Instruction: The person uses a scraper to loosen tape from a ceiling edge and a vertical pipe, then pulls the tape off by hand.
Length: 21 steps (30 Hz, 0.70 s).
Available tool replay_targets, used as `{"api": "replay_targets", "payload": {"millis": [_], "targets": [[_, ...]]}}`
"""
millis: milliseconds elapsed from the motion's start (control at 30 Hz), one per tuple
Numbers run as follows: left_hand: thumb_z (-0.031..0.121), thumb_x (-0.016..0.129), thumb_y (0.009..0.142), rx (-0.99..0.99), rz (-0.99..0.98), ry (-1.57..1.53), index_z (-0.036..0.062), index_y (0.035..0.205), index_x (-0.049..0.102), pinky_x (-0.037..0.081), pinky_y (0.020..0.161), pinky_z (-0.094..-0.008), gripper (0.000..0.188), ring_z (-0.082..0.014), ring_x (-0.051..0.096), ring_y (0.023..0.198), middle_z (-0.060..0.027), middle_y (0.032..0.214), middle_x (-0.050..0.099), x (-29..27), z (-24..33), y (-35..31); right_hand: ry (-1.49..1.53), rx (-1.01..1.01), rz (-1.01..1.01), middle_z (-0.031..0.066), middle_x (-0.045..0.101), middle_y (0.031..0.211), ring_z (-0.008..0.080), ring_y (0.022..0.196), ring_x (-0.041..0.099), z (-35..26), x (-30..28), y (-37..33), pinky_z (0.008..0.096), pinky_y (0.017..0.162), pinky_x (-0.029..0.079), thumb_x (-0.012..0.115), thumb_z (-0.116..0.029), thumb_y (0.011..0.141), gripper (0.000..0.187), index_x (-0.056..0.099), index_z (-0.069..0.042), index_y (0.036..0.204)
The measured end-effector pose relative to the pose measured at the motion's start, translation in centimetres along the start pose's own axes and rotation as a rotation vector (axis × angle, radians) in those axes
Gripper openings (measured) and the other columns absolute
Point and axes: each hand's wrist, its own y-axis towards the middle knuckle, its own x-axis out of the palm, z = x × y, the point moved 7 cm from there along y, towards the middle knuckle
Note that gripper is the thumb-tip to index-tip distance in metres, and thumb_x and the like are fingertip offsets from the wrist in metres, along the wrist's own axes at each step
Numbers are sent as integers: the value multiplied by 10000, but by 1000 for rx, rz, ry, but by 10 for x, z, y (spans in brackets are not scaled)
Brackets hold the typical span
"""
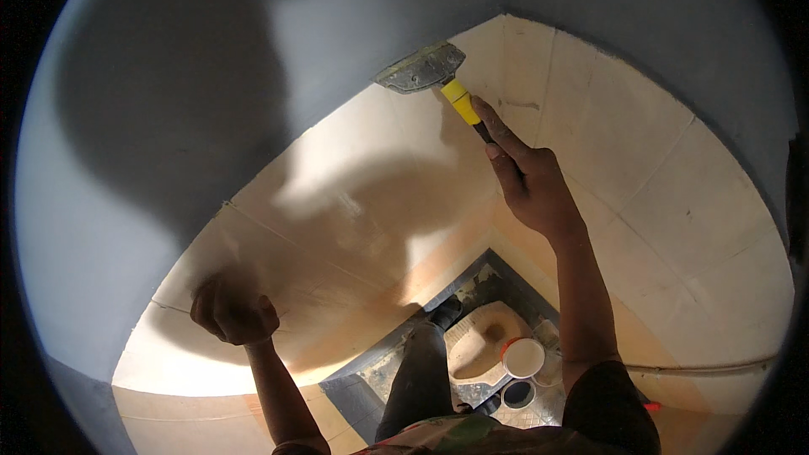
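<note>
Knee (419, 371) lowest in view. R hand (531, 185) fingers clamped on yellow-handled scraper (425, 70), blade at grey wall (337, 25) edge; L hand (232, 310) fisted against tile (354, 202). Mid-scrape, I judge; next needs firm pressure.

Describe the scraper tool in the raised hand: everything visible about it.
The scraper has a wide, flat, grey blade that looks like metal, smeared with pale dried material, joined to a yellow handle with a dark lower end. The right hand grips that lower end, index finger stretched along the handle. The blade's long edge lies against the wall where the grey upper part meets the cream tiles, with the handle angled down to the right.
</note>
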Motion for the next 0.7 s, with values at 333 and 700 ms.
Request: {"api": "replay_targets", "payload": {"millis": [333,700], "targets": [[378,750,864,-117,-26,-98,24,1337,572,482,1017,-520,617,-396,516,1274,-194,1345,546,7,1,1,224,196,218,25,468,599,84,520,462,39,-34,-84,263,521,421,456,-242,1089,575,295,-199,1640],[418,790,819,237,-584,-200,-116,1562,235,156,1281,-506,1071,-402,225,1546,-286,1635,268,215,233,152,329,490,151,-23,484,601,71,519,488,16,-54,-293,263,484,411,468,-235,1069,614,282,-27,1615]]}}
